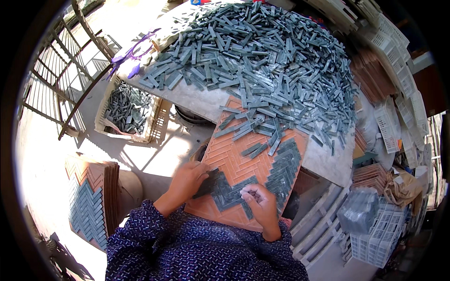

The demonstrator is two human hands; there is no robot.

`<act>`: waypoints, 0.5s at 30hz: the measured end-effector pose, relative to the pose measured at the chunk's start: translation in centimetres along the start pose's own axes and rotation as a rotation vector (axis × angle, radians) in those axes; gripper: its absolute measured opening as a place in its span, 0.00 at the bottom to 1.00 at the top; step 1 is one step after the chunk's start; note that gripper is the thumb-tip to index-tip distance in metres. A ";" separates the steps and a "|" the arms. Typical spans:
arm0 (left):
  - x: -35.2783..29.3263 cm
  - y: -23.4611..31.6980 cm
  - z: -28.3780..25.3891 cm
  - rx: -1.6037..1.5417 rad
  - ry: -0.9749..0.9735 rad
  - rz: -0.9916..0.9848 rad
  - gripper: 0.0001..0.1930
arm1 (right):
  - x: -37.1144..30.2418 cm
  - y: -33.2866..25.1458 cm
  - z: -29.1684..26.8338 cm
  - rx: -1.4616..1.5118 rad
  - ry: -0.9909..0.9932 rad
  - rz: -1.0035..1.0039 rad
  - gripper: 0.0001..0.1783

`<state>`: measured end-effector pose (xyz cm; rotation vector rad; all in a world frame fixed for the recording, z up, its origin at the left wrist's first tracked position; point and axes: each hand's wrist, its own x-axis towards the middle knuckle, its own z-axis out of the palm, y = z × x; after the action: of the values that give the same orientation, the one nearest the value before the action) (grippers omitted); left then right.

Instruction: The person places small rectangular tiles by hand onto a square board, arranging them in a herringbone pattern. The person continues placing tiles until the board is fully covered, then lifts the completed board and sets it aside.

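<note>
An orange herringbone-patterned tray [243, 149] lies tilted at the table's near edge, in front of my body. Dark grey-green stone strips [282, 173] fill its right side and part of its lower middle in a zigzag. At the tray's left edge, my left hand [187, 180] has its fingers curled around a few darker strips [206, 183]. My right hand [261, 202] is closed over the lower middle of the tray, fingers bunched against the thumb. Whatever it pinches is hidden. Several loose strips [255, 151] lie on the tray's upper part.
A large heap of stone strips [262, 51] covers the table [192, 100]. A cream crate [99, 122] of strips sits lower left. Stacked orange trays, the top one part-filled [86, 201], stand at left. White plastic crates [377, 234] and more trays [372, 75] line the right.
</note>
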<state>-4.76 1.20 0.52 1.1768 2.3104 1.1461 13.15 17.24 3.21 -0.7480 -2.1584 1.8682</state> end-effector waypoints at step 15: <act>-0.2 -0.5 2.3 0.156 0.080 0.089 0.08 | 4.8 -0.5 -1.1 -0.383 0.100 -0.287 0.07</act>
<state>-3.58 2.07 -1.30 1.3236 2.4688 1.0774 9.40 20.52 2.99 -0.5417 -2.4358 1.2712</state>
